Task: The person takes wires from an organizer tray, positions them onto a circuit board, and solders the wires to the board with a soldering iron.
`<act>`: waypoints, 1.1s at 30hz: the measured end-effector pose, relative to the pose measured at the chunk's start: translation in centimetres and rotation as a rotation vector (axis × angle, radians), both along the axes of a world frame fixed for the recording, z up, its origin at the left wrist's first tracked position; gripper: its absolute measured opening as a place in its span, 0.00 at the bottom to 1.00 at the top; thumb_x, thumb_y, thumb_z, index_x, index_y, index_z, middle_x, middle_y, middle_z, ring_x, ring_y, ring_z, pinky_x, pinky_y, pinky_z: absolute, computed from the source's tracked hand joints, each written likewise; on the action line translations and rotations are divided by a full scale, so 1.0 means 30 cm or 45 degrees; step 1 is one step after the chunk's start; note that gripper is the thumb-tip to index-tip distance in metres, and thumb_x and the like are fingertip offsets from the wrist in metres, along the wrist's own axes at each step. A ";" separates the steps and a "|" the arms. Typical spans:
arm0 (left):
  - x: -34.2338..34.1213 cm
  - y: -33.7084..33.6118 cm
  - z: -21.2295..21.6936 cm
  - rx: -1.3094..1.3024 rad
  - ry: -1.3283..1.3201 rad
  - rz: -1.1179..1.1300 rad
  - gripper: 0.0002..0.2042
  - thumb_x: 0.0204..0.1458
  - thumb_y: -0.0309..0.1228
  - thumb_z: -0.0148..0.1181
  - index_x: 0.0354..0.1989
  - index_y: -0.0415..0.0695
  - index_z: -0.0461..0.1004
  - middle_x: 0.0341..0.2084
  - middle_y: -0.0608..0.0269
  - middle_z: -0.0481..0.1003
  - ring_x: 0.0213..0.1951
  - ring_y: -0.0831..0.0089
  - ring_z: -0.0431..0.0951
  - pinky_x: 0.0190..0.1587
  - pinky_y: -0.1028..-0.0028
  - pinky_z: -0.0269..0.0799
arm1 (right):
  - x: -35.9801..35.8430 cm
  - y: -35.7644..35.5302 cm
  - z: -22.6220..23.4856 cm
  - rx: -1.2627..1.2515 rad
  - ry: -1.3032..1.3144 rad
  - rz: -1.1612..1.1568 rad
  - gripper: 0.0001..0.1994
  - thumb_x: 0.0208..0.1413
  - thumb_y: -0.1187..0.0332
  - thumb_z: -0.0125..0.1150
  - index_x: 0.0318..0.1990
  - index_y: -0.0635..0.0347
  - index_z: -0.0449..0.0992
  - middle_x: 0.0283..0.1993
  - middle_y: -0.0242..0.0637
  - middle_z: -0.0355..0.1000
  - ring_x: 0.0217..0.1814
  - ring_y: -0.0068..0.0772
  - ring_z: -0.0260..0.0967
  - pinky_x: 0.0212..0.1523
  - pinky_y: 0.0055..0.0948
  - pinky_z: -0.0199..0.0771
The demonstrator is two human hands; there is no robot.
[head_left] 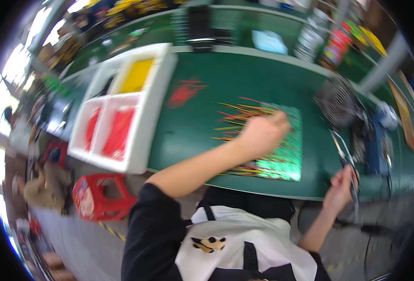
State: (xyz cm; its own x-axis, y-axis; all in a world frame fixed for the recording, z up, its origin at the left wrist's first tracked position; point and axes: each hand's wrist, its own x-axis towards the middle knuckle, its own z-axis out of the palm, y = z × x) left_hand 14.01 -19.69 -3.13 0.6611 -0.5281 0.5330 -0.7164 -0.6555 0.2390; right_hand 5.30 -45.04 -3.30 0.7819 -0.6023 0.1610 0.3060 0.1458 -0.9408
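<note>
On the green work surface lies a shiny green panel (289, 161), apparently a sheet of circuit boards. Rows of thin red, yellow and black wires (230, 127) stick out from its left side. My left hand (264, 136) reaches over the panel, slightly blurred, with its fingers curled together near the upper rows. What they pinch, if anything, is hidden. To the right, at the table's front edge, my right hand (340, 188) is closed around a slim tool with a metal front and dark handle, which looks like a soldering iron (342, 152). Its tip points away from me, apart from the panel.
A white foam tray (144, 117) at the left holds red and yellow wires in compartments. Loose red wires (186, 92) lie beside it. A small round fan (336, 100) and a blue box (377, 152) stand right. A bottle (312, 35) stands behind. A red stool (101, 196) is below left.
</note>
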 end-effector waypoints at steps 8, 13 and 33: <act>0.020 -0.020 0.000 -0.167 -0.107 0.057 0.06 0.41 0.30 0.53 0.20 0.42 0.66 0.24 0.57 0.64 0.18 0.63 0.70 0.20 0.66 0.68 | 0.000 -0.058 0.002 0.017 -0.028 0.058 0.07 0.57 0.68 0.53 0.30 0.61 0.70 0.23 0.26 0.61 0.22 0.12 0.52 0.20 0.13 0.51; 0.024 0.014 0.027 -0.235 -0.123 0.023 0.08 0.47 0.30 0.54 0.24 0.40 0.64 0.25 0.55 0.63 0.18 0.59 0.68 0.21 0.64 0.66 | 0.046 0.108 0.076 -0.060 -0.046 0.110 0.08 0.54 0.68 0.54 0.27 0.63 0.69 0.20 0.31 0.60 0.21 0.20 0.54 0.20 0.18 0.54; -0.007 0.067 0.235 -0.308 0.230 0.114 0.07 0.55 0.26 0.44 0.41 0.41 0.64 0.18 0.49 0.69 0.21 0.53 0.71 0.26 0.64 0.64 | 0.033 0.018 0.013 -0.011 -0.080 0.070 0.06 0.53 0.70 0.58 0.32 0.61 0.68 0.19 0.30 0.64 0.16 0.16 0.57 0.17 0.14 0.56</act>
